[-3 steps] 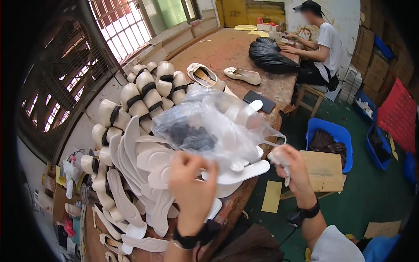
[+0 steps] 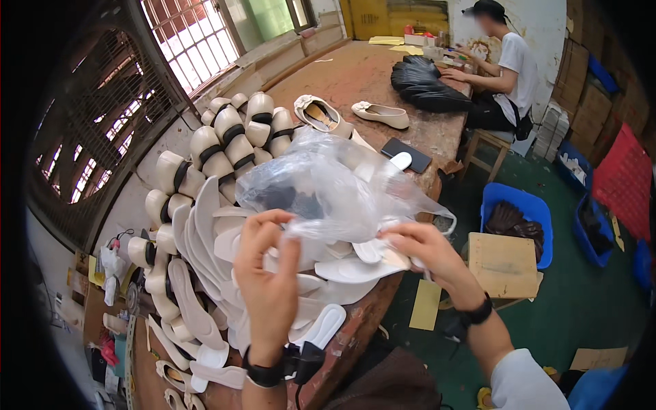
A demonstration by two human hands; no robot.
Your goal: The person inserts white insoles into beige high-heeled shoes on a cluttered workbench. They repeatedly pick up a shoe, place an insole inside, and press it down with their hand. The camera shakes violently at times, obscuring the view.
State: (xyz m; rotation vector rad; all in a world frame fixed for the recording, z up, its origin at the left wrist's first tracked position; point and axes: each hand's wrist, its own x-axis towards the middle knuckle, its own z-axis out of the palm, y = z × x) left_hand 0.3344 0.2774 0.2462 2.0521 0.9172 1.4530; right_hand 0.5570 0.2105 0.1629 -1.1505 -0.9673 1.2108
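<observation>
A clear plastic bag (image 2: 348, 198) with something dark inside lies over a heap of pale insoles (image 2: 198, 307). My left hand (image 2: 265, 280) pinches the bag's near edge between thumb and fingers. On the other side my right hand (image 2: 430, 256) is closed at the bag's near right edge, gripping its bunched film. A small cream piece under the right fingertips is too blurred to make out. White insoles (image 2: 352, 270) lie just below the bag, between my hands, and another white insole (image 2: 322, 328) rests near the table edge.
Beige shoes with black bands (image 2: 236, 140) are stacked left of the bag. A beige flat (image 2: 381, 115) and a dark flat case (image 2: 406, 154) lie beyond. Blue bins (image 2: 517, 195) and a wooden stool (image 2: 502, 266) stand right. A co-worker (image 2: 512, 75) sits by a black bag (image 2: 424, 85).
My left hand has moved up and left to the bag's edge. My right hand has come in leftward from beyond the table edge to the bag.
</observation>
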